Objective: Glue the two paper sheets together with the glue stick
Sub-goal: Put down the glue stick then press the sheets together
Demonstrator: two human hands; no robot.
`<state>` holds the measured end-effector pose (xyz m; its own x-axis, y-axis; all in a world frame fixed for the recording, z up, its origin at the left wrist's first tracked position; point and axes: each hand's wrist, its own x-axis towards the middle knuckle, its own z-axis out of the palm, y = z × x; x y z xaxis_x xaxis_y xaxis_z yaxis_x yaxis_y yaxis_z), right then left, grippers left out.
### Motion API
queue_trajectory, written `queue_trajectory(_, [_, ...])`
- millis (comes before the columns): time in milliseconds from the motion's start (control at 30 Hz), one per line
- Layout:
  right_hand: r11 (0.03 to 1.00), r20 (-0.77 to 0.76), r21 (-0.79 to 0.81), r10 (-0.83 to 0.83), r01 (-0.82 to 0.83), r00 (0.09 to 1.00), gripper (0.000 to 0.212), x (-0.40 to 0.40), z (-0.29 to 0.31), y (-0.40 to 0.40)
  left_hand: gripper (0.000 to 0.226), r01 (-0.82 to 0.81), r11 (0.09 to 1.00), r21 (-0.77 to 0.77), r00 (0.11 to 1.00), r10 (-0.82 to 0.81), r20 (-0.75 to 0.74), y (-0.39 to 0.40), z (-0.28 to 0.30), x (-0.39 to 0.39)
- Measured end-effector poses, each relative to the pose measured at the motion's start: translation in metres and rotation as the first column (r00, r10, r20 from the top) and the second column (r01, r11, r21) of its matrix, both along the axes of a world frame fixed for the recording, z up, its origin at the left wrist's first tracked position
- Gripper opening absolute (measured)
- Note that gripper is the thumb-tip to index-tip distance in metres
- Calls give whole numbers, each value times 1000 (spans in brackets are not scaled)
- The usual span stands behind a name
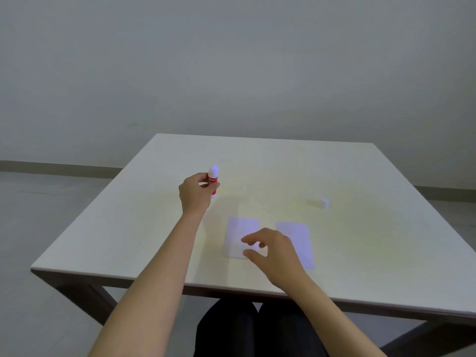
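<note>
On the table, head view: left hand grips the upright glue stick at 11 o'clock. Right hand, fingers spread, hovers over the left sheet; right sheet lies just beside. A small white cap sits at 2 o'clock.

Our right hand is hiding parts of both white paper sheets; the small white object far right is blurring beyond telling.
</note>
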<state>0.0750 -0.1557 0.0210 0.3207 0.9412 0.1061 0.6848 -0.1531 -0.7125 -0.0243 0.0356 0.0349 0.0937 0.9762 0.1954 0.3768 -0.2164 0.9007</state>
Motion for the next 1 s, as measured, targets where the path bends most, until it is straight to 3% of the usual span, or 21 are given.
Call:
queue_trajectory(100, [991,423,-85,133,-107,896,33,0,-8,6,5,-21,1000,4,1000,21,3,1,-5,0])
queue_trajectory(200, [979,558,-143,203,-147,805,33,0,-13,12,5,-36,999,-5,999,36,4,1,-9,-1])
queue_trajectory(467, [976,589,-144,217,-163,778,33,5,-19,17,7,-63,998,-28,998,63,9,3,-18,-2])
queue_trajectory(700, [962,707,-164,269,-219,654,24,3,-14,16,10,-89,995,-40,996,89,19,5,-25,-2])
queue_trajectory(800, [967,771,-157,248,-202,587,4,0,-8,11,10,-91,995,-38,996,92,17,5,-27,-2])
queue_trajectory(1000, [961,864,-172,252,-215,435,16,-6,1,6,4,-78,996,-33,997,79,17,2,-28,0])
